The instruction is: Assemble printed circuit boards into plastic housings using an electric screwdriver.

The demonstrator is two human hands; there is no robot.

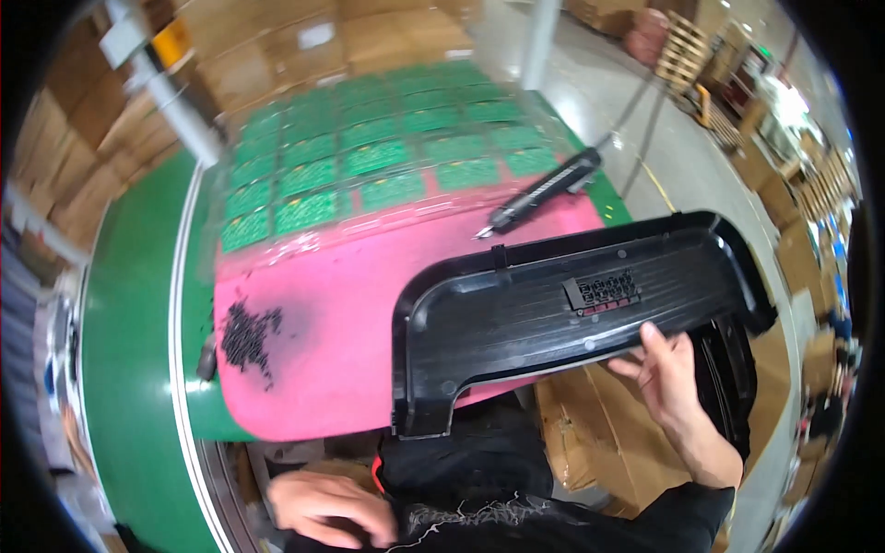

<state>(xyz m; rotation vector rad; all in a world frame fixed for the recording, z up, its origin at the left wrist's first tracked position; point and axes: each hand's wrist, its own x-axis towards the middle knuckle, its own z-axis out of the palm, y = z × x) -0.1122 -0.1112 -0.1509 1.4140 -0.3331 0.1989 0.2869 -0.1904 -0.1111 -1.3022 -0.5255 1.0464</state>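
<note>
Shell (553,313) hides right hand's (668,378) fingertips (left hand (327,507) blurred).

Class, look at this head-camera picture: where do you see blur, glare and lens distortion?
Head view: motion blur smears the cardboard boxes and green circuit boards at the top; glare streaks the glossy black plastic panel held by the right hand; fisheye bends the green table edge, with black corners.

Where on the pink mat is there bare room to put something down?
The pink mat is bare in the middle, between the pile of black screws on its left and the black plastic cover held by the right hand. The far side is crowded: green circuit boards and a screwdriver.
</note>
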